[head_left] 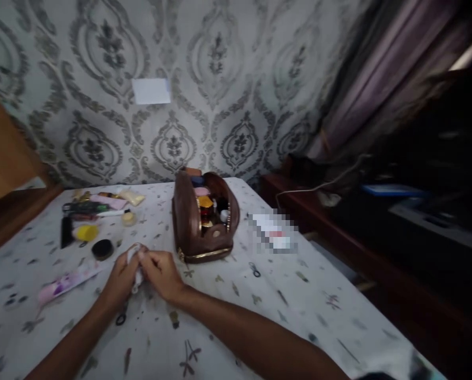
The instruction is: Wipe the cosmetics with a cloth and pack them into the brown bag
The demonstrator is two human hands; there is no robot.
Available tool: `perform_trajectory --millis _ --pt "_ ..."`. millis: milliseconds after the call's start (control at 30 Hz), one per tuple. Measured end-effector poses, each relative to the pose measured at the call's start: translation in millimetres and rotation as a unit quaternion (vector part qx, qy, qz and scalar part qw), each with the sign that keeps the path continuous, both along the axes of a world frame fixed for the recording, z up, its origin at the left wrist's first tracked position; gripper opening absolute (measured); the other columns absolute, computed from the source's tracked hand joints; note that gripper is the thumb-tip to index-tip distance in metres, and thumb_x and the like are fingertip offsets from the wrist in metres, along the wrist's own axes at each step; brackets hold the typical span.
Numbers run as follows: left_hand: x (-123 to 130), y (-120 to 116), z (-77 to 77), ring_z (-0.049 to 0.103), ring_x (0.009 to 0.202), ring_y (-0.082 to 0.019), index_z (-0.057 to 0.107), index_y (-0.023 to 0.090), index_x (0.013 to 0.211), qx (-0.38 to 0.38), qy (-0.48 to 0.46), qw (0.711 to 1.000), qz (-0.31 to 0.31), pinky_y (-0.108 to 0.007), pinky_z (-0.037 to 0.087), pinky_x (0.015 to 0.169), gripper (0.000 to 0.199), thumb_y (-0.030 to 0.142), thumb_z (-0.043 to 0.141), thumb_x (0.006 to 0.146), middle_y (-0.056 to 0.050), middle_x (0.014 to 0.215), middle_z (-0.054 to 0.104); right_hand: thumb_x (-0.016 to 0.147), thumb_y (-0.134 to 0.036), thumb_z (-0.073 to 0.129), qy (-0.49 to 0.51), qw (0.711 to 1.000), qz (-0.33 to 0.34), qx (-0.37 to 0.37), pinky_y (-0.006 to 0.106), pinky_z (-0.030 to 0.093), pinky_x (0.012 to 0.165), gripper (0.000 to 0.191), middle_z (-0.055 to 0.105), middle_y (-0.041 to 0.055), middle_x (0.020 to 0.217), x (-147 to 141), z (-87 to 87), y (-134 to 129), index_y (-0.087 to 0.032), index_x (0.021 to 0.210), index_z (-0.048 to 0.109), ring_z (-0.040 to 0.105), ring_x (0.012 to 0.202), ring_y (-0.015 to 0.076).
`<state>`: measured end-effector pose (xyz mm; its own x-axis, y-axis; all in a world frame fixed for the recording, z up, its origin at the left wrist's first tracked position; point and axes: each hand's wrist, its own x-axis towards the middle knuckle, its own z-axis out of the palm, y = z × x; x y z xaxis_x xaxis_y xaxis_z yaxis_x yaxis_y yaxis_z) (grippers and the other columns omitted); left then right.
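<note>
1. Bag [186,221] up on my remote feed: brown, unzipped, standing open on the patterned tablecloth [259,316], an amber jar [206,207] showing inside.
2. And here's the left hand [119,274], in front of the bag and to its left, fingers curled round a small white item [135,270]; too blurred for me to name.
3. Right hand [160,272] pinches that same piece from the other side, near the bag's front corner!
4. Over on the left, I've got a pink-and-purple tube [67,284] lying near the left hand, a black round lid [102,249] beyond it.
5. Farther back, I spot a yellow item [86,232] and a small jar [128,217].
</note>
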<state>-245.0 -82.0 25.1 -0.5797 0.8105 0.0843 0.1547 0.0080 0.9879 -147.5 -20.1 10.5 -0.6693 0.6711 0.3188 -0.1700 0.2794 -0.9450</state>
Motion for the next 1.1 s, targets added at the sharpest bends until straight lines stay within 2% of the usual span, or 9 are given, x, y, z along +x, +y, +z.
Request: perform_trajectory --millis 133,333,433,600,833,933,1100 --pt "1.2 2.1 -0.6 0.043 0.057 -0.015 0.054 0.022 0.063 -0.014 -0.01 1.0 -0.004 -0.023 0.039 0.051 0.037 0.052 0.074 0.065 0.004 0.058 0.049 0.09 -0.049 0.042 -0.008 1.0 -0.01 0.008 0.023 0.025 0.051 0.047 0.032 -0.0057 0.051 4.0 -0.8 3.2 -0.02 0.054 0.036 0.034 0.053 0.0086" --pt "0.1 3.8 -1.6 0.049 0.061 -0.018 0.055 0.022 0.062 -0.013 -0.036 0.999 -0.003 -0.024 0.042 0.055 0.037 0.049 0.079 0.059 0.003 0.059 0.053 0.09 -0.051 0.042 -0.012 1.0 -0.008 0.006 0.023 0.025 0.049 0.049 0.033 -0.0054 0.05 6.6 1.1 3.7 -0.02 0.053 0.037 0.033 0.051 0.0083" --pt "0.4 3.8 -1.3 0.051 0.063 -0.018 0.057 0.022 0.064 -0.009 -0.038 0.999 -0.004 -0.023 0.044 0.056 0.034 0.048 0.079 0.06 0.003 0.057 0.053 0.091 -0.051 0.044 -0.004 1.0 -0.005 0.006 0.023 0.025 0.048 0.05 0.033 -0.0054 0.049 5.2 -0.3 4.6 -0.02 0.052 0.037 0.034 0.05 0.0086" --pt "4.4 3.3 1.2 0.047 0.057 -0.016 0.056 0.021 0.064 -0.013 -0.043 0.999 -0.001 -0.023 0.04 0.051 0.036 0.05 0.077 0.06 0.004 0.056 0.051 0.091 -0.047 0.044 -0.002 1.0 -0.005 0.002 0.023 0.024 0.048 0.048 0.032 -0.0058 0.049 3.3 -2.4 5.5 -0.02 0.052 0.038 0.034 0.05 0.0087" --pt "3.6 5.0 1.4 0.051 0.064 -0.017 0.056 0.021 0.064 -0.011 -0.025 1.0 0.002 -0.024 0.044 0.063 0.036 0.051 0.076 0.062 0.003 0.06 0.053 0.092 -0.052 0.043 -0.008 1.0 -0.01 -0.001 0.023 0.026 0.05 0.052 0.034 -0.0054 0.049 4.0 -0.7 5.8 -0.02 0.051 0.04 0.035 0.052 0.0089" --pt "2.9 7.0 -0.4 0.051 0.066 -0.018 0.056 0.02 0.063 -0.011 -0.02 0.999 0.022 -0.025 0.044 0.064 0.037 0.051 0.076 0.061 0.002 0.062 0.054 0.092 -0.058 0.04 -0.01 1.0 -0.002 0.003 0.023 0.027 0.05 0.055 0.036 -0.005 0.049 2.6 -2.9 7.7 -0.02 0.052 0.039 0.036 0.051 0.0091" --pt "0.9 9.6 -8.3 0.053 0.068 -0.016 0.058 0.019 0.068 0.02 -0.007 1.0 0.002 -0.022 0.043 0.062 0.029 0.046 0.067 0.073 0.002 0.064 0.055 0.091 -0.063 0.038 -0.013 1.0 0.002 0.007 0.023 0.028 0.05 0.057 0.038 -0.0045 0.049 -0.8 -7.4 10.5 -0.02 0.054 0.04 0.038 0.05 0.0098"
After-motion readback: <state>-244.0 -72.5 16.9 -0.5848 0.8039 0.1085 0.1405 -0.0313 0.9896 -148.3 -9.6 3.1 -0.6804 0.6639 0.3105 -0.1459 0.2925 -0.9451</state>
